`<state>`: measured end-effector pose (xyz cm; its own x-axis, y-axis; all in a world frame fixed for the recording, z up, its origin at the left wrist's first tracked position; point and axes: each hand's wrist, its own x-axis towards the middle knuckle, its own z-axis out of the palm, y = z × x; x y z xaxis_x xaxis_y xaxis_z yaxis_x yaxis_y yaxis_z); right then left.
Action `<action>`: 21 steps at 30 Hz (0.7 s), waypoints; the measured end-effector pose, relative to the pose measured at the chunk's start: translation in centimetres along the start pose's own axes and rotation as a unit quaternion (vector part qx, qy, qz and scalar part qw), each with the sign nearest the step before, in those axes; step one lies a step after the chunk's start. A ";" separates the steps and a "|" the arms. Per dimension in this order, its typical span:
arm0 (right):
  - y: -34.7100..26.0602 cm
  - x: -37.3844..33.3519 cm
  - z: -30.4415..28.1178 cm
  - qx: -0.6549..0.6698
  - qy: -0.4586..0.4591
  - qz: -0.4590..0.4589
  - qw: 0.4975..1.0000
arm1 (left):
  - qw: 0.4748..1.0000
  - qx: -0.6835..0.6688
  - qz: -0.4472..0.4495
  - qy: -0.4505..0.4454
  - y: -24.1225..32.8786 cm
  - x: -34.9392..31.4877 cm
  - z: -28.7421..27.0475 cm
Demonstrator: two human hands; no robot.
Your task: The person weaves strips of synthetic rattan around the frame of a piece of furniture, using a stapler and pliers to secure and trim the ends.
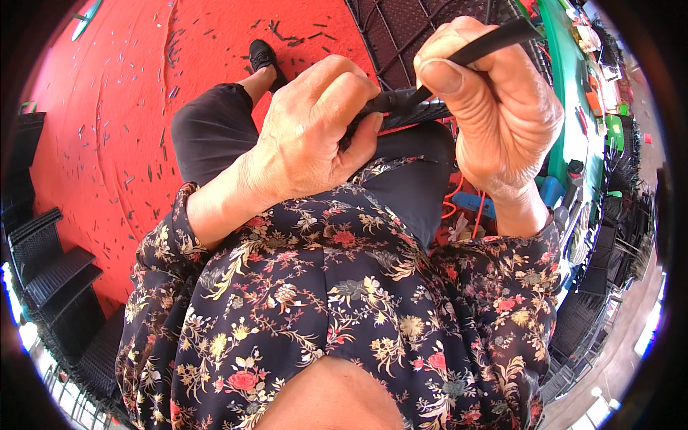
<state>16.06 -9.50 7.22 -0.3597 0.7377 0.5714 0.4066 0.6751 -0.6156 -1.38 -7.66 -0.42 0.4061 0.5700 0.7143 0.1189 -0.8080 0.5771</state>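
Across the left of the frame we see the red floor (129, 86), and at top centre a dark woven panel (408, 32); at upper right our right hand (494, 118) pinches a flat black strip (494, 44) between thumb and curled fingers, while at upper centre our left hand (308, 132) grips a small dark piece (383, 101). The strip slants down leftward toward that piece, though we cannot tell whether they join. We would do well to keep the strip taut and untwisted, gripping near its lower end.
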 end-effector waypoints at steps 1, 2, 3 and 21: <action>-0.1 0.0 0.0 -0.008 0.004 0.011 1.000 | 1.000 -0.006 0.001 0.005 -0.1 -0.1 0.1; -0.2 0.0 -0.1 -0.018 0.007 0.022 1.000 | 1.000 -0.013 0.003 0.010 -0.2 -0.1 0.3; -0.4 0.1 -0.1 -0.028 0.011 0.033 0.999 | 1.000 -0.020 0.005 0.015 -0.4 -0.2 0.4; 4.8 4.3 1.6 -0.118 -0.170 0.217 0.954 | 0.999 0.023 -0.008 -0.036 -0.5 -0.4 -0.7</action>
<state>15.15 -3.02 5.89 -0.3495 0.9353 0.0556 0.7433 0.3128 -0.5913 -2.24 -7.36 -0.68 0.4672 0.5728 0.6736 0.1667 -0.8052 0.5691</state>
